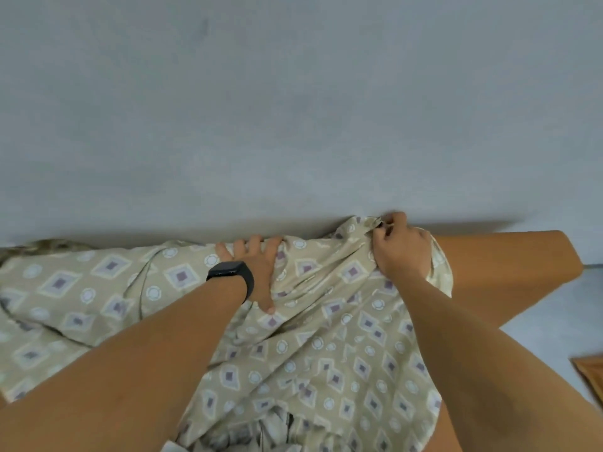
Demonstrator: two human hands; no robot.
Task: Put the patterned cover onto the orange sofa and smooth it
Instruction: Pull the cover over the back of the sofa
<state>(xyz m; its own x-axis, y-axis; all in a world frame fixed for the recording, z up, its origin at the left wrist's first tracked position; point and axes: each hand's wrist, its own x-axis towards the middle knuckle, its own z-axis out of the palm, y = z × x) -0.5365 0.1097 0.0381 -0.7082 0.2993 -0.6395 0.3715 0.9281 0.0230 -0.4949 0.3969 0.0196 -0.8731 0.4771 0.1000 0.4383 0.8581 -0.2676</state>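
The beige patterned cover (326, 337), printed with diamonds and circles, lies rumpled over most of the orange sofa (509, 265). Only the sofa's right end shows bare. My left hand (257, 265), with a black watch on the wrist, presses on the cover at the top of the backrest, fingers bent over the back edge. My right hand (403, 246) grips a bunched fold of the cover at the backrest top, further right, close to the wall.
A plain grey wall (293, 109) stands directly behind the sofa. Pale floor (561, 321) shows to the right of the sofa. A brown wooden corner (590, 373) sits at the right edge.
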